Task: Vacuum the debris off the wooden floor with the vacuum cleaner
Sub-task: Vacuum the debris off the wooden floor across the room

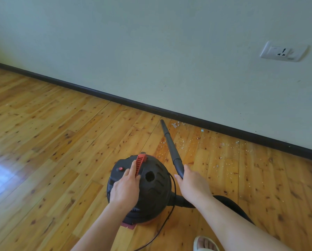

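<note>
A round black vacuum cleaner [151, 189] with a red handle [140, 161] and a red button [120, 168] stands on the wooden floor [52, 142]. My left hand [125, 185] rests on its top, fingers straight beside the red handle. My right hand [191, 183] grips the black wand [171, 147], whose tip points toward the wall. Small white debris [196, 144] is scattered to the right of the wand, near the dark baseboard [187, 117]. The black hose [229, 205] runs out from the vacuum's right side, behind my right forearm.
A pale wall [151, 51] with a white power socket [283, 51] rises behind the baseboard. A thin black cord [162, 227] trails from the vacuum toward the bottom edge. My foot in a white slipper [205, 243] stands at the bottom.
</note>
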A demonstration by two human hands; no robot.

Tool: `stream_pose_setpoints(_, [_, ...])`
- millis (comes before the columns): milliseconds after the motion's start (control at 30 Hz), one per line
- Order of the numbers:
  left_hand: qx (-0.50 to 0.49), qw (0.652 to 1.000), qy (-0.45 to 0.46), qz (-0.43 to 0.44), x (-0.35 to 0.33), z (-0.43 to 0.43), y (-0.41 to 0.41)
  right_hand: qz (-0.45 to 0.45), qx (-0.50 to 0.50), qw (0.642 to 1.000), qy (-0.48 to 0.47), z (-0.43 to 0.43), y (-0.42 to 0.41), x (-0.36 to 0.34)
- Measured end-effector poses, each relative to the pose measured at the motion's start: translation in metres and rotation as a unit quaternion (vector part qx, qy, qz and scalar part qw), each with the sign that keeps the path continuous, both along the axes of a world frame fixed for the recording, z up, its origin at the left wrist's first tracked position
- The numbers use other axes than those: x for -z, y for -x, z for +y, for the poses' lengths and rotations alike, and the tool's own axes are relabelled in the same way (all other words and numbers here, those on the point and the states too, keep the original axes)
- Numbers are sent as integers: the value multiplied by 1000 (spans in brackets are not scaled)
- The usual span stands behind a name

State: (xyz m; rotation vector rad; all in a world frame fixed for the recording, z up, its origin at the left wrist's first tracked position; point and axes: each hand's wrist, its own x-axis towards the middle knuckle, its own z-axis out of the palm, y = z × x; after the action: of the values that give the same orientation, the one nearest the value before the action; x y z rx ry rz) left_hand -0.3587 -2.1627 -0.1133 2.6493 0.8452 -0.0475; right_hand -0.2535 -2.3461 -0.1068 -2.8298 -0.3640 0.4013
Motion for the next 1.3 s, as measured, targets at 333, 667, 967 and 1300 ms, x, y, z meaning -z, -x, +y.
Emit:
stream_pose_setpoints(333, [-11, 999, 39, -13, -1, -4, -4, 45, 23, 998, -38, 2, -22, -5])
stream_pose_setpoints(667, [-21, 997, 77, -8, -16, -12, 12, 30, -27, 999, -22, -30, 15, -35])
stream_pose_setpoints(967, [-21, 994, 107, 3, -23, -25, 36, 2, -17, 999, 27, -62, 50, -52])
stream_pose_setpoints(1300, [-3, 997, 83, -8, -14, -26, 33, 11, -19, 1000, -3, -55, 40, -45])
